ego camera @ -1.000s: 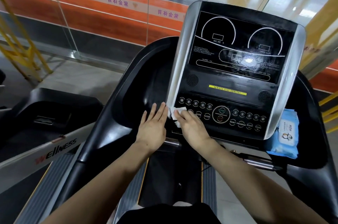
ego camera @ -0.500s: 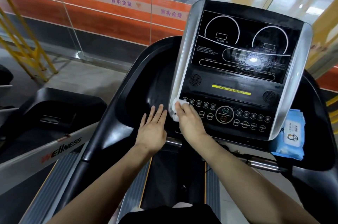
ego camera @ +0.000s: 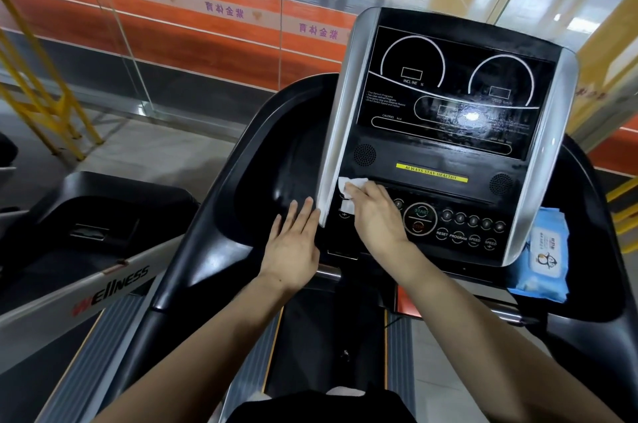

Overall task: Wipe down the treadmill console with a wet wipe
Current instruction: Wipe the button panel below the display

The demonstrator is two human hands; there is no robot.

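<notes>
Wet wipe [ego camera: 349, 188]: crumpled, white, long axis running up-down along the left edge of the console [ego camera: 445, 146] button panel. Right hand [ego camera: 374, 215] presses it flat, fingers extended toward the upper left. Left hand [ego camera: 293, 243] rests spread on the black surround beside the silver trim.

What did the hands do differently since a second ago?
The right hand slid the white wipe up the console's left edge, from beside the bottom buttons to near the yellow strip. The left hand stayed flat on the black side tray; the wipe pack stayed put.
</notes>
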